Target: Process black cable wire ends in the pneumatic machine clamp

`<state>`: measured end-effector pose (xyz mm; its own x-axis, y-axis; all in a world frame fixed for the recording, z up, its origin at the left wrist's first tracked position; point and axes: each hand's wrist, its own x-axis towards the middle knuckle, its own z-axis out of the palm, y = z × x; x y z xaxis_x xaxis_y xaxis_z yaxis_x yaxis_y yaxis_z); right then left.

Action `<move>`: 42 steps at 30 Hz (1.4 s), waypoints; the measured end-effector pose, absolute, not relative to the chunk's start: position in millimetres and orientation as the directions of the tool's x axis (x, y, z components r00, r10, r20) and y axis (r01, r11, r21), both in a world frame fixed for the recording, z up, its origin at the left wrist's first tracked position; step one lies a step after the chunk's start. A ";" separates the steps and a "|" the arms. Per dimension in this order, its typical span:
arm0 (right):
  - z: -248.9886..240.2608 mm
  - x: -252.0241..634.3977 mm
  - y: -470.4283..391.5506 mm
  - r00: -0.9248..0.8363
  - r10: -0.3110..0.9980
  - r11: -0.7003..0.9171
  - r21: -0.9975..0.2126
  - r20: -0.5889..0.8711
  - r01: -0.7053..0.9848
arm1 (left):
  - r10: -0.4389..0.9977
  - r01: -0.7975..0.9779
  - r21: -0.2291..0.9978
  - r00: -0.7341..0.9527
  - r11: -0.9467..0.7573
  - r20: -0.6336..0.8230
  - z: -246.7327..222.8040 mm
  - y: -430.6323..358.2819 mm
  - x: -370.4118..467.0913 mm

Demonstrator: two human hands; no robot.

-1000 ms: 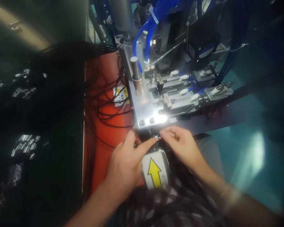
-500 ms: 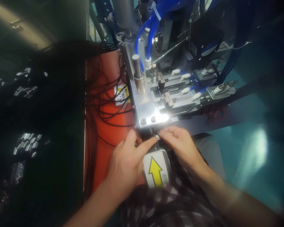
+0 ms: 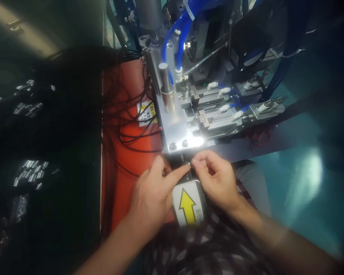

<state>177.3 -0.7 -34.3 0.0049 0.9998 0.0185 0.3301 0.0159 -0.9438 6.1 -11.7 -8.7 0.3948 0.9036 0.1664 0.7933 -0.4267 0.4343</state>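
Right-hand fingers have curled and the knuckles have lifted since the earlier head frame; the left hand [image 3: 150, 194] and the machine show no clear shift beyond slight camera drift. Head view, sole view available: the right hand [image 3: 218, 181] has thumb and forefinger brought together just beside a small bright part [image 3: 189, 165], which lies at the left thumb's tip, in front of the lit metal plate [image 3: 174, 131]. Coloured wires visible at this point one second ago cannot now be made out. The hands are separate at the palms and nearly meet at the fingertips. Whether either is clamped on the part cannot be told; the fingers obscure it. In my judgement the change is one of finger grip only, with the handling remaining at the same spot. Nearer the wearer sits a white cover with a yellow arrow [image 3: 187, 202]; beside the left hand, black cables [image 3: 132, 126] cross a red base [image 3: 129, 156].
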 end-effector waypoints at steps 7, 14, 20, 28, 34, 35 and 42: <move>-28.1 174.4 -1.4 0.049 0.984 -0.176 -0.948 -0.169 0.266 | 0.905 0.802 0.420 0.393 -0.425 0.165 -9.7 -12.0 6.4; -16.9 179.5 10.1 -0.135 0.848 -0.521 -0.853 -0.513 -0.030 | 0.903 0.794 0.434 0.402 -0.426 0.152 -9.7 -11.6 6.3; -32.6 191.7 8.6 -0.137 0.939 -0.285 -0.937 -0.316 0.202 | 0.906 0.786 0.456 0.395 -0.417 0.149 -10.1 -11.7 6.2; -37.2 186.7 5.2 -0.178 0.979 -0.031 -0.932 -0.102 0.361 | 0.910 0.750 0.517 0.367 -0.412 0.194 -8.3 -11.4 4.7; -43.6 187.5 6.7 -0.176 0.984 0.038 -0.952 -0.017 0.303 | 0.868 0.694 0.523 0.428 -0.495 0.254 -7.7 -8.6 1.6; -44.4 187.4 6.6 -0.172 0.985 0.047 -0.954 -0.005 0.297 | 0.863 0.685 0.526 0.429 -0.504 0.269 -8.8 -8.4 1.3; -48.1 187.7 8.0 -0.173 0.984 0.080 -0.956 0.031 0.281 | 0.849 0.628 0.572 0.403 -0.528 0.341 -15.3 -7.9 0.5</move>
